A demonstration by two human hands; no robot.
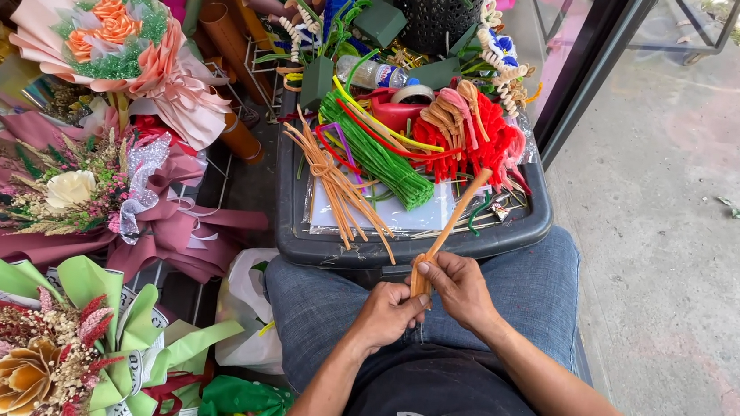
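Orange stems (449, 227): thin bundle of fuzzy orange craft stems, pinched at its near end over the person's lap, slanting up and far-right across the tray edge.
Left hand (386, 313): fingers curled shut around the bundle's near end, thumb pressed against it.
Right hand (461, 286): closed on the same end from the right, fingertips meeting the left hand's; both hands touching.
Lap (523, 282): blue jeans, dark printed shirt nearest the camera.
Tray (299, 220): dark plastic tray just beyond the knees, holding craft material.
Tray contents: loose tan stems (336, 188) fanned at left; green stem bundle (378, 158) in the middle; red fuzzy pile (472, 141) at right; clear sheet beneath them.
Far edge: black mesh basket (439, 6), a plastic bottle (372, 73) lying on its side, a tape roll beside it.
Left side: wrapped paper bouquets, pink (115, 38) far, maroon (81, 194) middle, green (69, 343) near.
Right side: bare concrete floor (674, 258).
Risk: the free end hangs unsupported over the red pile; my reading is it could snag there, or single stems could slip from the pinch and splay if either grip loosens.
Hidden: exact stem count, and what the fingertips do to the end, covered by the hands. Bouquets cut off at left and bottom edges; small items in the tray's right corner too tangled to tell.
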